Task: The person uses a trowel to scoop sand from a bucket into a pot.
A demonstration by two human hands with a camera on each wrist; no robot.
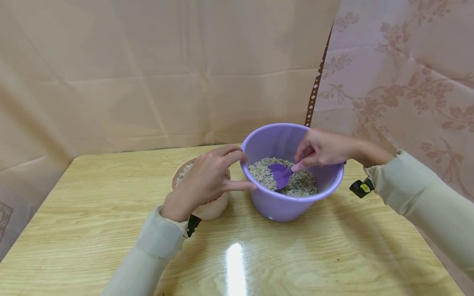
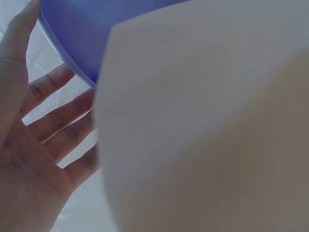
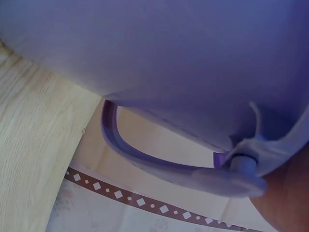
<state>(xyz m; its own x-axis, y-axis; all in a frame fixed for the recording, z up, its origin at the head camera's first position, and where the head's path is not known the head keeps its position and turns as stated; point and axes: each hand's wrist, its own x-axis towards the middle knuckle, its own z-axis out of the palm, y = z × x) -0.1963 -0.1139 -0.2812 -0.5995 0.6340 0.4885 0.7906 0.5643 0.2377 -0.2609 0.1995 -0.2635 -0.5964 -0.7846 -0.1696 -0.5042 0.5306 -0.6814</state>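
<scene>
My right hand [image 1: 322, 148] reaches over the far right rim of a purple bucket [image 1: 277, 209] and pinches the handle of a purple scoop [image 1: 280, 174]. The scoop's blade rests in pale, grainy gravel [image 1: 261, 174] inside the bucket. With fingers spread and fairly straight, my left hand [image 1: 207, 172] has its thumb and fingertips at the bucket's left rim. Below that hand stands a small cream pot [image 1: 214, 209], partly hidden by it, with similar gravel showing at its top. In the left wrist view the pale pot wall [image 2: 203, 121] fills much of the picture.
Both containers stand on a light wood-grain table [image 1: 111, 226]. The bucket's purple carrying handle [image 3: 159, 169] hangs on its outer side in the right wrist view. Behind the table hangs a beige cloth [image 1: 166, 82], with a floral cloth [image 1: 407, 74] at the right.
</scene>
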